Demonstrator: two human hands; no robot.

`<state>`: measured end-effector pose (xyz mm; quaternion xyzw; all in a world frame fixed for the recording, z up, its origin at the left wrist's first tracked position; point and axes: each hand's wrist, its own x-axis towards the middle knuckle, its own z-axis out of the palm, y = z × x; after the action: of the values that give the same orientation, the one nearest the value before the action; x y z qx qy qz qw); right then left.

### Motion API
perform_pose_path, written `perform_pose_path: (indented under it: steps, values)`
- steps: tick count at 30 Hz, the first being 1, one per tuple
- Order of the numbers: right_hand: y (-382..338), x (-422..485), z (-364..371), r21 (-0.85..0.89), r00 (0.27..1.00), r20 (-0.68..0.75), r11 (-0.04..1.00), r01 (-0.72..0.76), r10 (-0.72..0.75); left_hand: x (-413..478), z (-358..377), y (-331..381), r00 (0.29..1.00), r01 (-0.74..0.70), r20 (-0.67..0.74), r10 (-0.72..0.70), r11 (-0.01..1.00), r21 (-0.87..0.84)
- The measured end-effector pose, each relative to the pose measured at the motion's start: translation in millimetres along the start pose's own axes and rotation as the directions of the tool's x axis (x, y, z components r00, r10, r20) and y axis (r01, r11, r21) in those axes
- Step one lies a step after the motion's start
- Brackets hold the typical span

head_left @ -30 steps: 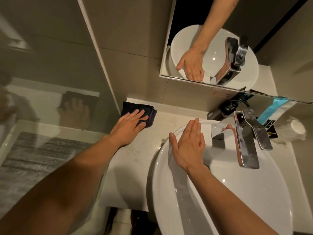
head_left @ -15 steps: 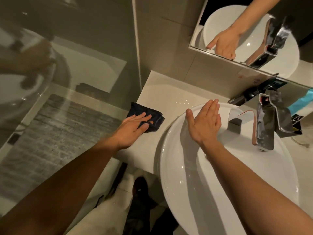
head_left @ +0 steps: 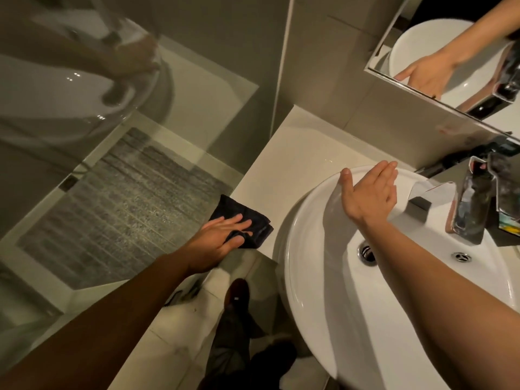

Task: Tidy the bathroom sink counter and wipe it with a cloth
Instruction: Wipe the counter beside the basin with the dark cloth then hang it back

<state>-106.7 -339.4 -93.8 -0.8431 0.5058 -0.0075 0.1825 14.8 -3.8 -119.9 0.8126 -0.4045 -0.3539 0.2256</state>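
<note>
A dark folded cloth lies at the front edge of the pale counter, left of the white round basin. My left hand lies flat on the cloth with its fingers spread over it, pressing it against the counter. My right hand rests flat, fingers together, on the basin's far rim and holds nothing. A few water drops show on the counter behind the basin.
A chrome faucet stands at the basin's right, with dark bottles and a small box behind it. A mirror hangs above. A glass shower screen borders the counter on the left. My feet show on the floor below.
My left hand has dragged the cloth from the back of the counter toward its front edge. My right hand has stayed on the basin rim. The view has swung left and down.
</note>
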Motion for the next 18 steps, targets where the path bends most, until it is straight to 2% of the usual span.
perform_pose_path:
  steps: [4,6,8,14,18]
  values:
    - [-0.5,0.1,-2.0,-0.008,1.0,0.008,1.0,0.003,-0.002,-25.8,-5.0,4.3,0.991,0.124,0.056,-0.121,0.991,-0.057]
    - [-0.4,-0.5,-2.6,-0.007,1.0,0.014,1.0,0.001,-0.001,-36.3,-10.6,9.1,0.981,0.195,0.041,-0.191,0.955,-0.223]
    - [-0.4,-1.1,-3.4,-0.003,1.0,0.012,1.0,-0.001,0.002,-41.2,-19.6,18.6,0.965,0.246,0.03,-0.26,0.863,-0.442]
    - [-1.2,-2.4,-7.9,-0.005,1.0,0.029,1.0,-0.008,0.008,-11.9,-59.1,49.8,0.948,0.202,-0.035,-0.317,0.681,-0.703]
    - [-2.4,-4.0,-9.6,-0.008,0.999,0.034,1.0,-0.017,0.017,44.0,-90.9,81.2,0.955,0.082,-0.121,-0.27,0.632,-0.77]
